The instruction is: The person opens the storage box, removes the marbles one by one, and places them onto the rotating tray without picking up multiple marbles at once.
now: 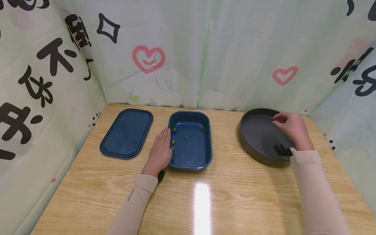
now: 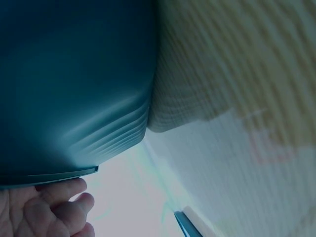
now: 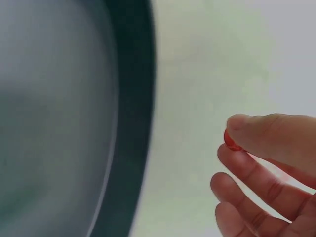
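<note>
A small red marble (image 3: 231,141) is pinched between the thumb and index finger of my right hand (image 1: 293,130). That hand is over the right part of a dark round pan (image 1: 258,130), its other fingers loosely bent in the right wrist view. My left hand (image 1: 160,150) lies with straight fingers along the left rim of a blue rectangular box (image 1: 195,160). In the left wrist view the fingertips (image 2: 74,185) show at the box's rim. Several small marbles, among them a green marble (image 1: 186,137) and a blue marble (image 1: 174,132), lie in the box, mostly along its left side.
A flat blue lid (image 1: 126,133) lies on the wooden table (image 1: 235,195) to the left of the box. A pale printed curtain (image 1: 223,65) closes off the back and both sides. The pan stands near the table's back right.
</note>
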